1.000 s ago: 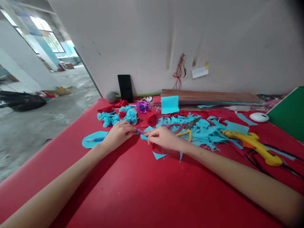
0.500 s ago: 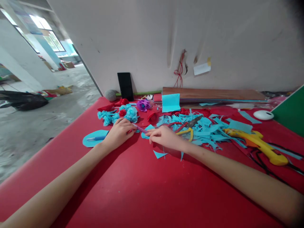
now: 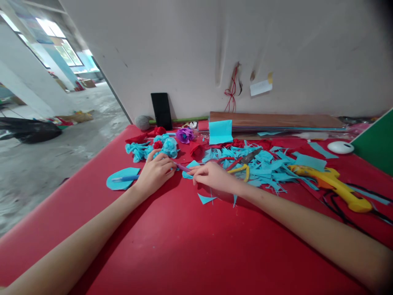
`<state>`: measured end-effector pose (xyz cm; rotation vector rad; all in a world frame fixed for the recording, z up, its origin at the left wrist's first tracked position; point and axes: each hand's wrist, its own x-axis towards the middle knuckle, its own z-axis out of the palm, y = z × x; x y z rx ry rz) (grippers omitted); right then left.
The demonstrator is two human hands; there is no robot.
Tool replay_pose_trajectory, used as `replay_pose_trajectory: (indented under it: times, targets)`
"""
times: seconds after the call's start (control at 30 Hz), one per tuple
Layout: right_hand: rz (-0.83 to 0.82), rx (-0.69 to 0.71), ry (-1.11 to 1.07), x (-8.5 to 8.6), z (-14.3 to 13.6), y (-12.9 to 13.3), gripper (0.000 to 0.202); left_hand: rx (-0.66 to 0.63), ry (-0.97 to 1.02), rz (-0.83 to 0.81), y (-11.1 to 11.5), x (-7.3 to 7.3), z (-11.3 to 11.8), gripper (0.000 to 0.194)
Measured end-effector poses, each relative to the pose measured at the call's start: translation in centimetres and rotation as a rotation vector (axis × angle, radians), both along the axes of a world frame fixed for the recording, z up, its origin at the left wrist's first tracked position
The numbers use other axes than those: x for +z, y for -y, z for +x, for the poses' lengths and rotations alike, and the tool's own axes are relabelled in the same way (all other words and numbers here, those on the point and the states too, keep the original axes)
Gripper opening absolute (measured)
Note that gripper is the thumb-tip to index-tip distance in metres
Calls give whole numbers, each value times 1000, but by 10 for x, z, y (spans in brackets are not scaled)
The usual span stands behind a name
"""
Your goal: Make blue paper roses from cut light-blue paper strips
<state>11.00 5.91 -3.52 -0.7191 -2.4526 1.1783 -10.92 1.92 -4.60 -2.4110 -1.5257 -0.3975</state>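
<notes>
A thin purple stick, pen-like in shape (image 3: 182, 167), lies between my hands, low over the red table. My left hand (image 3: 156, 170) is closed at its left end, fingers bent and index finger a little raised; the fingertips are partly hidden. My right hand (image 3: 210, 176) pinches the other end, palm down. Beneath the stick is a piece of blue paper (image 3: 190, 167). Just past my left hand lie blue crepe paper flowers (image 3: 168, 146). Left of its wrist, a blue pen (image 3: 124, 178) rests on a rounded blue paper piece (image 3: 114, 183).
Beyond my right hand are scissors with yellow and red handles (image 3: 245, 169) among blue paper scraps (image 3: 270, 170). Farther right lie a yellow glue gun (image 3: 340, 186) and a white mouse (image 3: 340, 147). A black phone (image 3: 161, 110) leans on the wall beside a purple paper flower (image 3: 185, 135).
My left index finger has lifted and my left hand has shifted very slightly. My right hand stays almost still on the purple stick. The view has moved a little.
</notes>
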Motion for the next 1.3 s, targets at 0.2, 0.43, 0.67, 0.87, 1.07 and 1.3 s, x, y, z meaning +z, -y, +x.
replay_pose_trajectory:
  times: [0.2, 0.43, 0.67, 0.87, 1.07, 1.3]
  targets:
    - [-6, 2, 5, 2, 0, -1, 22, 72, 252, -40, -1, 1, -2, 19]
    - [-7, 3, -34, 6, 1, 0, 19, 252, 784, -164, -4, 7, -2, 23]
    - [44, -86, -157, 46, 11, 6, 24, 275, 1240, -256, -3, 25, 15, 22]
    - [75, -98, -194, 103, 39, 28, 23, 152, 1360, -315, 17, 77, 48, 22]
    - [58, -112, -246, 126, 71, 48, 24, -9, 1202, -501, 37, 131, 88, 24]
    - [70, -94, -217, 123, 95, 60, 22, -150, 948, -685, 34, 150, 114, 26]
